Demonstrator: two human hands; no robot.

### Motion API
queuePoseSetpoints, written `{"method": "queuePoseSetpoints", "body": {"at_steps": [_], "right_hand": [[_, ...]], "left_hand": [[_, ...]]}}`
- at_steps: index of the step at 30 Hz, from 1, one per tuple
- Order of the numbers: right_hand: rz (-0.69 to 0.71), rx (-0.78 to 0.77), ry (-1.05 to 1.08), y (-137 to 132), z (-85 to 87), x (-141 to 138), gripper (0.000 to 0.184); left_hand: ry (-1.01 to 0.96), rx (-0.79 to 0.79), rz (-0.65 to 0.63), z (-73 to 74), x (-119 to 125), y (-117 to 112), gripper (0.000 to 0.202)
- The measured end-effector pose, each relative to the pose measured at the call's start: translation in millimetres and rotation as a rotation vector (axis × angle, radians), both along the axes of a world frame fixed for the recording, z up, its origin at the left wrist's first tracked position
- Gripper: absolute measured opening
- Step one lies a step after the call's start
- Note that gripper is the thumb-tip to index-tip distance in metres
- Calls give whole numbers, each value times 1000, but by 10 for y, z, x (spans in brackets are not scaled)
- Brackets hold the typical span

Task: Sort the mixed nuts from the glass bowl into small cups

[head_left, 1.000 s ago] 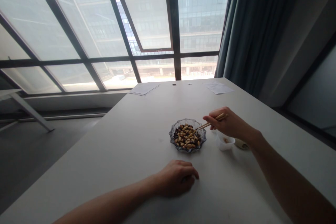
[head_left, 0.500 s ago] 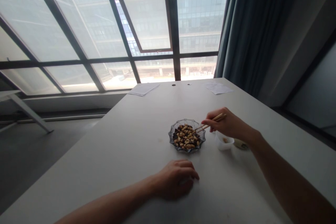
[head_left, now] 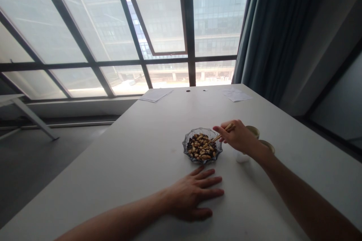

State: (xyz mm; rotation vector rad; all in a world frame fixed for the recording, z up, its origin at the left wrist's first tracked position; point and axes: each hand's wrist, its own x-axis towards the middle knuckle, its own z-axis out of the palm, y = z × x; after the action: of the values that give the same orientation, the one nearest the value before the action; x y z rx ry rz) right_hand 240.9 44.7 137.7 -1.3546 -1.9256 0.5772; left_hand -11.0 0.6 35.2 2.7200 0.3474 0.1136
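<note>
My right hand (head_left: 236,135) is closed around a pair of wooden chopsticks (head_left: 223,133), whose tips reach into a clear glass bowl (head_left: 188,154). Inside the bowl lies a mix of pale brown nuts (head_left: 201,150), apparently peanuts, and small dark pieces. Whether the tips pinch a nut cannot be made out. My left hand (head_left: 195,194) lies flat on the table just in front of the bowl, fingers spread, with nothing in it. Under my right wrist a small white plastic cup (head_left: 242,157) is mostly hidden.
Two greenish round bowls (head_left: 253,131) stand right of the glass bowl, partly behind my right hand and forearm. Papers lie at the white table's (head_left: 135,135) far left corner (head_left: 156,95) and far right (head_left: 237,95). Beyond are windows and a dark curtain (head_left: 263,34).
My left hand has gone from loosely curled to spread flat. My right hand has shifted slightly left, bringing the chopsticks deeper over the nuts, and now covers more of the white cup.
</note>
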Motion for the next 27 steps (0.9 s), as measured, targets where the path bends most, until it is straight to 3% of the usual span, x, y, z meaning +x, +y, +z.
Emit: {"method": "queuePoseSetpoints", "body": {"at_steps": [12, 19, 27], "right_hand": [[-49, -6, -117, -53, 85, 17, 44], [-57, 79, -214, -53, 45, 11, 52], [-68, 121, -179, -60, 60, -17, 52]], "left_hand": [[-13, -7, 2, -35, 0, 19, 64], [-18, -1, -2, -71, 1, 32, 64], [-12, 6, -3, -61, 1, 33, 64]]}}
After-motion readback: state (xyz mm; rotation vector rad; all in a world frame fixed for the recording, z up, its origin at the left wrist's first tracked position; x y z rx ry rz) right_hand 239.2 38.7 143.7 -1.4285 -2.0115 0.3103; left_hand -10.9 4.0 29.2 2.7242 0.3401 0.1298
